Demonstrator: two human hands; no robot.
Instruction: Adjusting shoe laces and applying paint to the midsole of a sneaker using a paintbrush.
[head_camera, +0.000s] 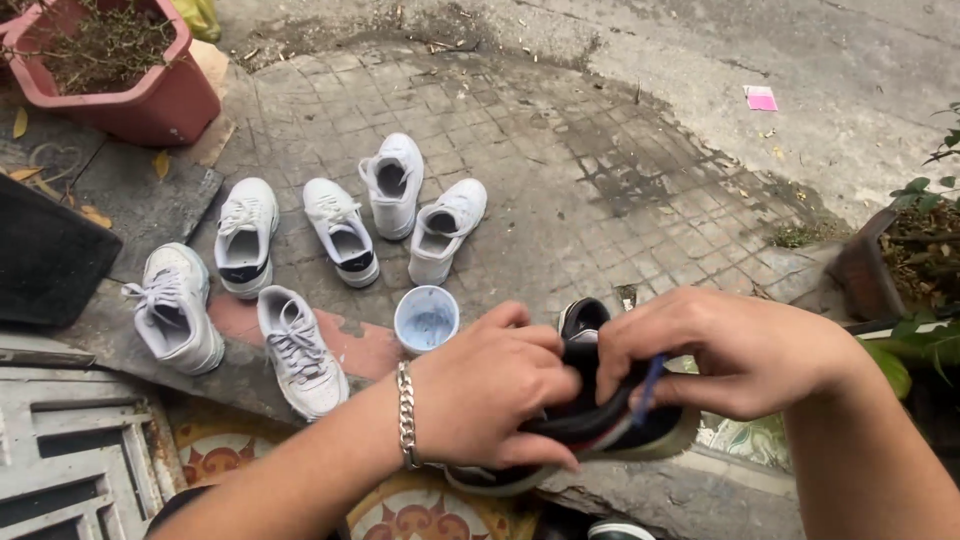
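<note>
Both hands (610, 375) closed around black shoe (590, 425), right perhaps pinching blue brush (650, 385).

left hand (495, 395) grip closed, right hand (715, 350) pinching

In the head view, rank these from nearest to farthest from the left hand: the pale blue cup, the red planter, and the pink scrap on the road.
From the left hand, which grips a dark shoe:
1. Pale blue cup, just ahead-left of the hand on the paving.
2. Pink scrap, far ahead to the right on the road.
3. Red planter, far upper-left corner.
</note>
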